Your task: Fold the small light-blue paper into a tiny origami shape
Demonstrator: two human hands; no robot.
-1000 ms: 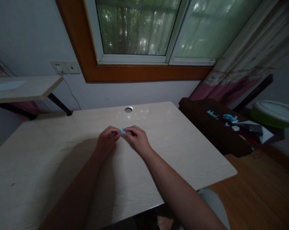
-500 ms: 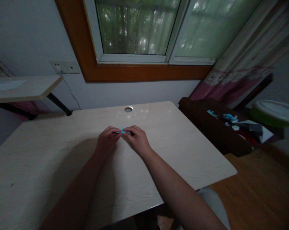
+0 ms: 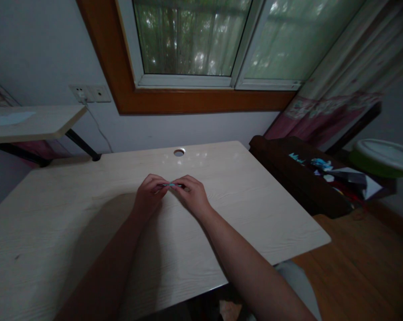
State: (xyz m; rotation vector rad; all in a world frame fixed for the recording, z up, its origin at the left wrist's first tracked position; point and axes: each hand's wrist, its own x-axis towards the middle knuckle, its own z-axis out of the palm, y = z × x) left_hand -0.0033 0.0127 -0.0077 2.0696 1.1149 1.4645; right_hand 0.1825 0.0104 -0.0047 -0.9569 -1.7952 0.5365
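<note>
My left hand and my right hand meet over the middle of a pale wooden table. Both pinch a tiny folded piece of blue paper between their fingertips, left hand on its left end, right hand on its right end. Only a thin blue sliver shows between the fingers; the rest is hidden. Both hands rest low, on or just above the tabletop.
A round cable hole lies in the table's far edge. A dark side stand at the right carries paper scraps and a black sheet. A green bowl sits far right. A second tabletop stands at the left, under wall sockets.
The blue paper stood up as a small point between the fingers; now it lies flatter and thinner. Both hands stayed in place, shifting only slightly.
</note>
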